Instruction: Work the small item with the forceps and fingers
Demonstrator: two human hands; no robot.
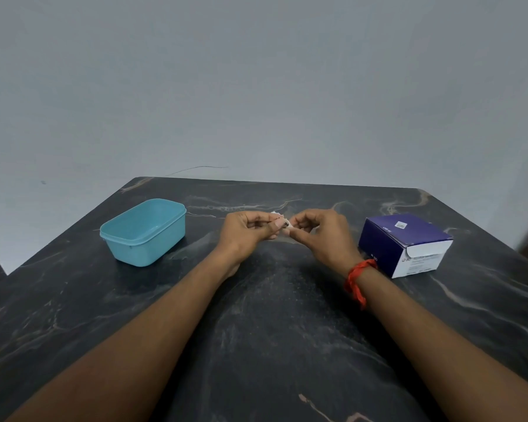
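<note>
Together we pinch a small white paper packet [282, 224] between our left hand [247, 229] and right hand [320, 231], above the middle of the dark marbled stone table [256, 330] (its contents too small to tell); an open light-blue plastic tub [144, 231] sits left, a purple-and-white cardboard box [406, 243] right
</note>
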